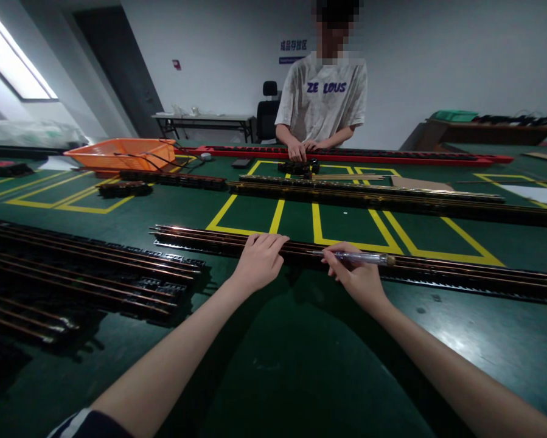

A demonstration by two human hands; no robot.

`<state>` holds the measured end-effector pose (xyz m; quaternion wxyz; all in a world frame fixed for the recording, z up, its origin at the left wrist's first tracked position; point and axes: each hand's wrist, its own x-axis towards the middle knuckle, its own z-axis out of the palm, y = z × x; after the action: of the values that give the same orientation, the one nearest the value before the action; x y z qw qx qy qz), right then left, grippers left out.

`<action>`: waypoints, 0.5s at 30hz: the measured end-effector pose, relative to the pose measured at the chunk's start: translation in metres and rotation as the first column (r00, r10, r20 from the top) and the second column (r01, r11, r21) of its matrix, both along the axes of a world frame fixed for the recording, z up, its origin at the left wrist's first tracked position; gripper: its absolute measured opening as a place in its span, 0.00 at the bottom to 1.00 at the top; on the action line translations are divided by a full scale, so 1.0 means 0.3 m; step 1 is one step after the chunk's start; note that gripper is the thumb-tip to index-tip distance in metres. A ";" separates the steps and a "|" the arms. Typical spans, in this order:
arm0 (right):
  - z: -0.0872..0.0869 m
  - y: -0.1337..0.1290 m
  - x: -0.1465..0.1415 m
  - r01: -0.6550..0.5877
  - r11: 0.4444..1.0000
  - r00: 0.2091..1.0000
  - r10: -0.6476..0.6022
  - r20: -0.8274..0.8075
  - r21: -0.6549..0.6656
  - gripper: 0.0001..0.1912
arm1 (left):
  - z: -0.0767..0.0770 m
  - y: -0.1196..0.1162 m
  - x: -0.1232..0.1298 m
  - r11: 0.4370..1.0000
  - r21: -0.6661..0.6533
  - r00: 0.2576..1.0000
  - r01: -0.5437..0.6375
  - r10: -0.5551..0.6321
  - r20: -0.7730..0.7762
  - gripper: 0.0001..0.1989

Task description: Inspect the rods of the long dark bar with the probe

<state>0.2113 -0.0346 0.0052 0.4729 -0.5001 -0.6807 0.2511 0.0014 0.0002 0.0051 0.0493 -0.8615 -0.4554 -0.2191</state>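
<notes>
Bare forearms [177, 359], left hand [258, 263] holding black rail [456, 277], right hand [359, 280] gripping clear-handled tool [367, 258]

Both hands [260, 263] [362, 283] forward, fingers [268, 241] bent

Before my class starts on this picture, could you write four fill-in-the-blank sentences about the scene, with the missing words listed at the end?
1. The slim tool with the clear handle is in the person's ____ grip.
2. The lines marked on the green table are coloured ____.
3. In this picture, the orange basket is to the ____ of the co-worker.
4. The long rail nearest the co-worker's body is mainly ____.

Missing words: right; yellow; left; red.
</notes>
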 end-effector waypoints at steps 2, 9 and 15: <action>0.006 -0.002 -0.003 0.008 1.000 1.000 -0.008 0.000 0.003 0.12 | 0.005 -0.002 0.001 1.000 -0.012 1.000 -0.001 0.001 -0.002 0.18; 0.020 -0.006 -0.013 -0.006 1.000 0.999 0.006 -0.037 0.020 0.12 | 0.016 -0.011 0.017 0.999 0.004 0.999 -0.031 0.031 -0.006 0.19; 0.016 -0.002 -0.010 -0.009 1.000 1.000 0.009 -0.025 0.020 0.12 | 0.006 -0.014 0.041 0.993 0.056 0.994 -0.102 0.104 -0.024 0.21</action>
<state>0.2083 -0.0352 0.0099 0.4852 -0.4891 -0.6792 0.2529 0.0136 -0.0041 0.0068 0.0904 -0.8380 -0.4925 -0.2169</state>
